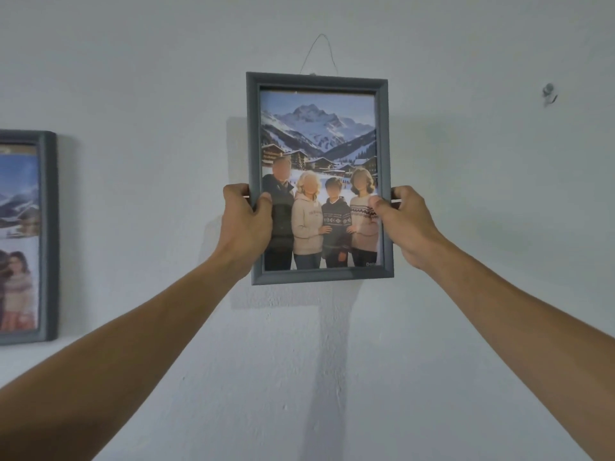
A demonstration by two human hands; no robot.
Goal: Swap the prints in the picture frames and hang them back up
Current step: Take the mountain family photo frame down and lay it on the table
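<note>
A grey picture frame [317, 82] is held up against the white wall at the centre of the head view. Its print [316, 138] shows several people before snowy mountains. A thin wire loop [318, 53] rises from the frame's top edge. My left hand [248, 224] grips the frame's left side, thumb on the front. On the right side my right hand [404, 224] grips it the same way. A second grey frame [48, 234] with a similar snowy print hangs at the far left, partly cut off by the view's edge.
A small hook or nail [548, 94] sticks out of the wall at the upper right, apart from the held frame. Bare white wall [466, 178] surrounds both frames.
</note>
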